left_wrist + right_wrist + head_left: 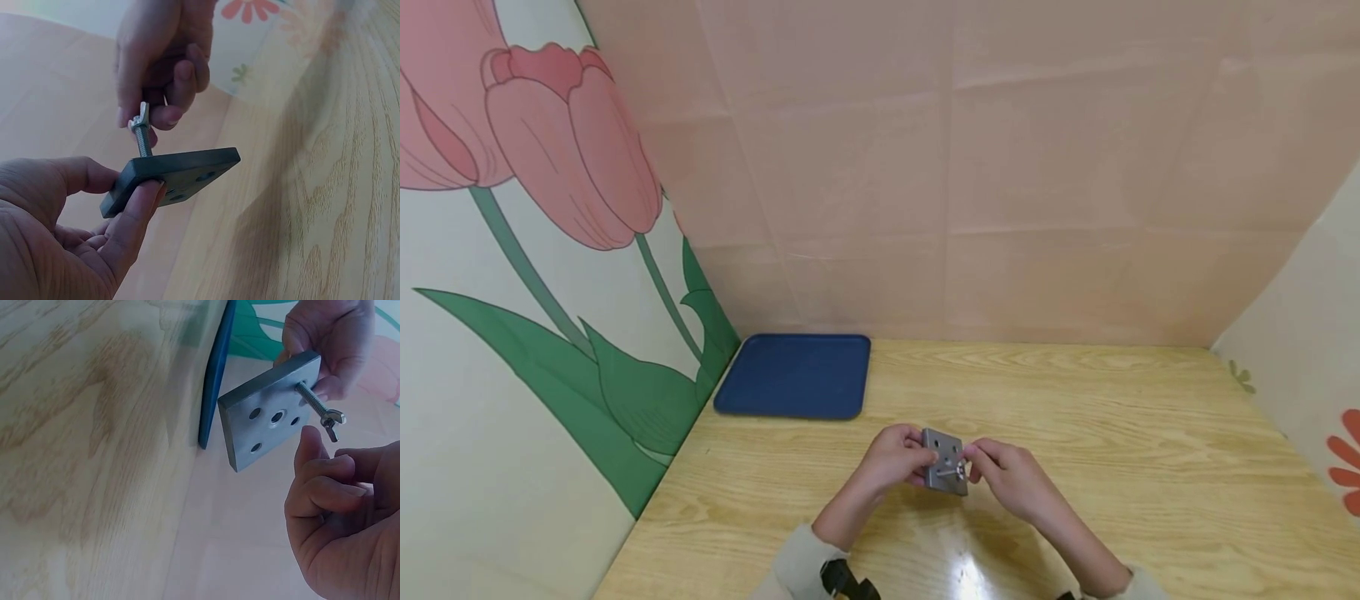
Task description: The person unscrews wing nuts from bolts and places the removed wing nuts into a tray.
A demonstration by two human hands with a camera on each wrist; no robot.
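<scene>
My left hand (891,457) grips a square grey metal plate (942,482) at its left edge, thumb on the near face and fingers behind. In the right wrist view the plate shows several round holes, the middle one ringed. A threaded bolt (310,397) sticks out of a corner hole, with a silver wing nut (331,417) at its outer end. Beside the wing nut is my right hand (1011,482), its fingers loosely bent. In the right wrist view a small gap shows between its fingertips (309,439) and the wings.
A blue tray (793,379) lies at the back left of the wooden table (1075,417), close to the left wall with tulips on it. A pinkish sheet (947,167) covers the back wall. On the right stands a white wall (1300,333) with a flower print.
</scene>
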